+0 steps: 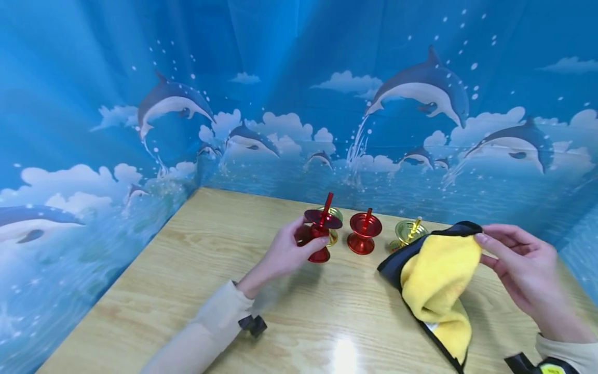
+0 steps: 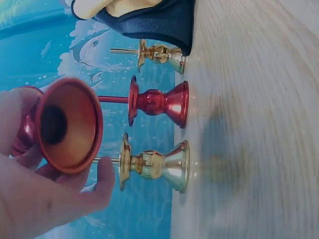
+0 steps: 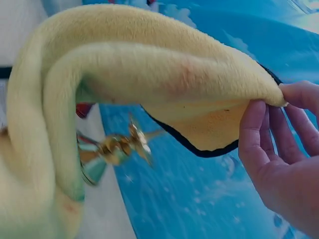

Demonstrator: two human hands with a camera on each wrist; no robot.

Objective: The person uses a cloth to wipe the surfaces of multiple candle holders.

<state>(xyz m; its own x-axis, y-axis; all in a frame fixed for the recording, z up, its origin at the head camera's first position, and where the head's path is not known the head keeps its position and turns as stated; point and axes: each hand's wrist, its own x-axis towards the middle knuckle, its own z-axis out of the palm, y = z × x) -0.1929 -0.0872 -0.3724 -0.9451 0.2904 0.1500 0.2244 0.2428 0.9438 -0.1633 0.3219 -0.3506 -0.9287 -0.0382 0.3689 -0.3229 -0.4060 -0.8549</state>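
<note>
**One candlestick lifted, cloth not yet on it**

The left hand grips a red candlestick, tilted just above the table. The right hand pinches a corner of the yellow cloth, well apart from it (no contact yet). Wiping seems barely begun: another red candlestick and two gold candlesticks stand untouched.

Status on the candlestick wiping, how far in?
Early. In hand: the left hand holds a red candlestick off the table; the right hand pinches the yellow cloth, not yet touching it. Left: another red one and two gold ones stand untouched. Nothing visibly done.
</note>
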